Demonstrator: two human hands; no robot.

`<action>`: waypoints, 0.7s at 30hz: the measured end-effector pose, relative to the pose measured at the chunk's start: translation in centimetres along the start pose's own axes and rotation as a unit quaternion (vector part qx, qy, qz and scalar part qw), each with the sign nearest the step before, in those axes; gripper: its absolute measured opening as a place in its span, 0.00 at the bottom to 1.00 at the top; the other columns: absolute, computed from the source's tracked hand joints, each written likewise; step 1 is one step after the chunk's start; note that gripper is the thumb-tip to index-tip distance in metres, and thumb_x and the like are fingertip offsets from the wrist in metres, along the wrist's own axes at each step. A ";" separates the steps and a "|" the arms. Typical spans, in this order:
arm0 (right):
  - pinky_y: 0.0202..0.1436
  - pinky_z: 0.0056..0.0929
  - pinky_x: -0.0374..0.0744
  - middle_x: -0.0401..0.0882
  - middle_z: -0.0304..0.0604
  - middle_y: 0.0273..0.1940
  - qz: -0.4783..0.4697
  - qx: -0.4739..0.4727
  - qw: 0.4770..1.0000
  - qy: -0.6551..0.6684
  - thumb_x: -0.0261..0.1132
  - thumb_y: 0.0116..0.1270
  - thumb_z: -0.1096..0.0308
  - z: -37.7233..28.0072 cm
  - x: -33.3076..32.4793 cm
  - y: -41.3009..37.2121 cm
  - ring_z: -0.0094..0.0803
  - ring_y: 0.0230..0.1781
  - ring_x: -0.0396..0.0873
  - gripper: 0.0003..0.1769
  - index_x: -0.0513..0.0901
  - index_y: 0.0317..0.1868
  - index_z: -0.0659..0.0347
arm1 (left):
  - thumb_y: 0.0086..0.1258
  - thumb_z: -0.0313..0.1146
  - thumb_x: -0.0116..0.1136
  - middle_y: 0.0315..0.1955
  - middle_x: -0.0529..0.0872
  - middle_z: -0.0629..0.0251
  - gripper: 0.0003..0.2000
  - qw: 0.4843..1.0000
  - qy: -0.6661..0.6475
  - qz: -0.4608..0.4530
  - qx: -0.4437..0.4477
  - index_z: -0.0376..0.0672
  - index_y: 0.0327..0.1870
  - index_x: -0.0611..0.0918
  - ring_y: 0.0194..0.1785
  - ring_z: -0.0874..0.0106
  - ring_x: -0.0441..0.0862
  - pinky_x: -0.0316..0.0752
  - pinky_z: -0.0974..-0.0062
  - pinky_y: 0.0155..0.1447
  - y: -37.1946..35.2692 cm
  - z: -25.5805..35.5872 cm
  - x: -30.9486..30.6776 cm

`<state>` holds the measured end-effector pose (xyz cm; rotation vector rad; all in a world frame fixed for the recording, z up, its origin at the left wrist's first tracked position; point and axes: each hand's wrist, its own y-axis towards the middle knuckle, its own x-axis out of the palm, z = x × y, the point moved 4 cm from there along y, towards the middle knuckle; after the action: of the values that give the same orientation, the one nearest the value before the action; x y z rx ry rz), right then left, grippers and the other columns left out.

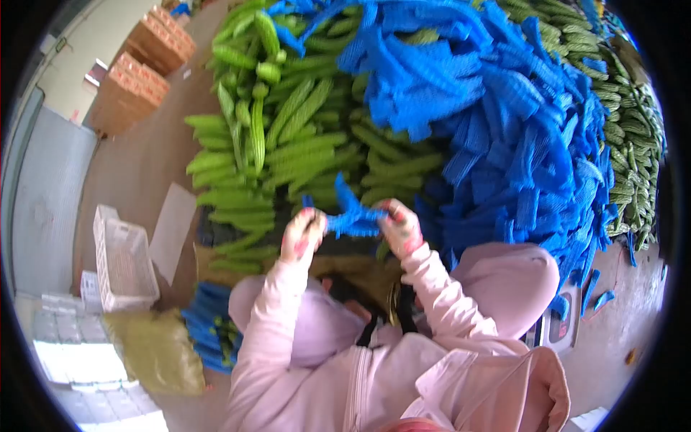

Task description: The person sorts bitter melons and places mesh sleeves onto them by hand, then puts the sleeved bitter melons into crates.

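Observation:
A piece of blue mesh netting (353, 218) is stretched between my two hands, in front of my knees. Closed fingers of my left hand (302, 234) grip its left end, and a small blue bit sticks up above them. The other end is pinched in my right hand (401, 227). Red and dark marks show on both hands. Just beyond lie long green gourds (302, 155), which look like bitter melons, stacked in rows. To their right, a large heap of blue mesh sleeves (497, 144) covers part of the pile.
At the left stands a white plastic crate (126, 263), near a full yellowish sack (155, 353) and a blue bundle (209, 324). Cardboard boxes (133, 86) are stacked at the far left. More gourds (630, 144) lie at the far right. A metal-rimmed device (565, 324) sits beside my right knee.

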<state>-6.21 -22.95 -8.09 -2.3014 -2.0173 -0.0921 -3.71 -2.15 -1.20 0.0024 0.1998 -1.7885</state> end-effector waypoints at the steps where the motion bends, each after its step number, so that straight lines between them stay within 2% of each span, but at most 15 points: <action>1: 0.33 0.23 0.77 0.81 0.35 0.32 0.045 -0.070 0.992 -0.098 0.58 0.63 0.76 -1.0 -0.3 -0.3 0.23 0.29 0.78 0.06 0.78 0.41 0.63 | 0.69 0.28 0.53 0.19 0.71 0.77 0.04 0.996 0.080 0.026 0.034 0.43 0.31 0.77 0.22 0.86 0.66 0.62 0.85 0.26 0.1 0.4 0.6; 3: 0.34 0.23 0.76 0.80 0.35 0.32 0.029 -0.075 0.984 -0.161 0.58 0.63 0.77 -2.0 1.0 -1.6 0.23 0.29 0.76 0.06 0.77 0.41 0.63 | 0.63 0.24 0.57 0.30 0.79 0.64 0.04 0.929 0.268 0.120 0.226 0.42 0.37 0.78 0.33 0.68 0.78 0.74 0.73 0.38 -1.0 1.9 2.9; 4: 0.35 0.23 0.75 0.80 0.35 0.31 0.025 -0.097 0.969 -0.226 0.59 0.63 0.77 -2.6 1.3 -1.4 0.23 0.29 0.75 0.06 0.77 0.40 0.63 | 0.59 0.25 0.60 0.38 0.80 0.59 0.08 0.877 0.347 0.071 0.324 0.43 0.39 0.78 0.38 0.61 0.79 0.76 0.66 0.42 -2.4 3.7 5.3; 5: 0.37 0.33 0.78 0.82 0.46 0.31 -0.020 -0.109 0.976 -0.187 0.66 0.57 0.72 -1.6 1.7 -1.4 0.35 0.32 0.81 0.11 0.77 0.41 0.57 | 0.55 0.24 0.63 0.40 0.80 0.57 0.13 0.866 0.327 -0.038 0.376 0.41 0.42 0.79 0.44 0.58 0.79 0.75 0.65 0.49 -3.9 5.2 7.8; 7: 0.37 0.32 0.78 0.82 0.41 0.32 -0.072 -0.011 0.996 0.053 0.67 0.57 0.71 3.1 2.3 -0.6 0.31 0.33 0.80 0.12 0.77 0.41 0.58 | 0.55 0.26 0.63 0.48 0.79 0.56 0.19 0.841 0.323 -0.122 0.417 0.40 0.50 0.78 0.51 0.57 0.78 0.73 0.64 0.57 -5.5 3.2 10.7; 9: 0.33 0.20 0.73 0.77 0.36 0.29 0.038 -0.031 0.968 0.246 0.63 0.62 0.76 0.2 1.4 -1.1 0.17 0.30 0.71 0.06 0.77 0.39 0.59 | 0.55 0.26 0.62 0.49 0.78 0.54 0.21 0.833 0.359 -0.027 0.421 0.39 0.52 0.76 0.52 0.56 0.78 0.72 0.62 0.58 -4.6 2.9 9.9; 11: 0.31 0.20 0.72 0.77 0.35 0.27 0.048 0.044 0.996 0.056 0.62 0.62 0.75 -0.6 -0.4 -0.4 0.16 0.27 0.70 0.05 0.77 0.38 0.61 | 0.60 0.26 0.57 0.46 0.79 0.50 0.17 0.845 0.400 0.012 0.355 0.37 0.51 0.76 0.50 0.53 0.77 0.74 0.62 0.55 -3.1 1.8 8.9; 12: 0.30 0.19 0.71 0.76 0.33 0.25 0.063 -0.063 0.995 0.034 0.63 0.63 0.73 -0.5 0.1 -0.1 0.15 0.26 0.69 0.05 0.77 0.38 0.61 | 0.62 0.26 0.54 0.43 0.80 0.50 0.14 0.867 0.443 -0.044 0.223 0.38 0.49 0.77 0.49 0.57 0.78 0.74 0.64 0.53 -2.3 0.4 8.6; 13: 0.30 0.22 0.73 0.77 0.37 0.24 0.020 -0.043 0.998 -0.036 0.64 0.62 0.72 -0.2 0.4 -0.6 0.20 0.25 0.72 0.06 0.77 0.38 0.60 | 0.64 0.27 0.52 0.41 0.81 0.50 0.11 0.869 0.478 -0.099 0.084 0.38 0.47 0.78 0.47 0.60 0.79 0.74 0.65 0.51 -1.8 -1.2 8.1; 15: 0.32 0.29 0.76 0.79 0.45 0.26 -0.018 -0.102 0.987 -0.122 0.65 0.61 0.70 -1.7 2.2 -2.0 0.31 0.26 0.78 0.08 0.76 0.39 0.59 | 0.66 0.27 0.48 0.37 0.83 0.53 0.09 0.954 0.191 -0.025 -0.231 0.38 0.44 0.78 0.42 0.67 0.80 0.74 0.69 0.48 0.5 -7.7 5.3; 16: 0.35 0.35 0.77 0.79 0.51 0.28 -0.041 -0.059 0.986 -0.152 0.65 0.60 0.67 -1.4 2.9 -2.5 0.43 0.29 0.81 0.09 0.76 0.40 0.59 | 0.68 0.27 0.46 0.39 0.83 0.58 0.10 0.956 0.283 -0.059 0.054 0.37 0.46 0.78 0.40 0.70 0.80 0.74 0.73 0.48 0.7 -5.4 5.0; 17: 0.36 0.29 0.75 0.76 0.45 0.26 -0.050 -0.068 0.986 -0.146 0.65 0.60 0.70 -1.3 3.6 -3.2 0.29 0.28 0.76 0.08 0.77 0.39 0.61 | 0.66 0.27 0.46 0.33 0.82 0.67 0.08 0.995 -0.008 -0.002 0.099 0.39 0.37 0.79 0.34 0.69 0.79 0.75 0.67 0.41 1.7 -5.3 4.9; 19: 0.38 0.29 0.76 0.77 0.45 0.27 -0.133 -0.011 0.983 -0.123 0.65 0.61 0.70 -0.7 5.1 -4.0 0.31 0.29 0.77 0.08 0.77 0.39 0.61 | 0.66 0.27 0.45 0.37 0.83 0.65 0.09 0.918 -0.385 0.038 -0.088 0.40 0.43 0.79 0.39 0.71 0.78 0.74 0.70 0.46 2.2 -9.0 2.9; 20: 0.39 0.28 0.75 0.77 0.43 0.29 -0.147 -0.022 0.984 -0.098 0.65 0.61 0.71 0.0 5.7 -4.1 0.31 0.31 0.76 0.07 0.77 0.38 0.62 | 0.69 0.30 0.48 0.37 0.81 0.68 0.08 0.916 -0.387 0.062 -0.088 0.41 0.44 0.78 0.40 0.73 0.78 0.74 0.73 0.45 0.8 -4.2 3.9; 21: 0.39 0.28 0.75 0.77 0.43 0.29 -0.145 -0.023 0.984 -0.099 0.65 0.61 0.71 0.4 5.7 -3.6 0.31 0.31 0.76 0.07 0.77 0.38 0.62 | 0.69 0.30 0.48 0.37 0.81 0.68 0.08 0.916 -0.388 0.060 -0.087 0.41 0.44 0.78 0.40 0.73 0.78 0.74 0.73 0.45 1.1 -5.1 3.9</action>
<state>-9.02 -16.81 -7.87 -2.0975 -2.4641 0.0755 -4.08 -5.47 -6.78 -0.7937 -0.2135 -1.5187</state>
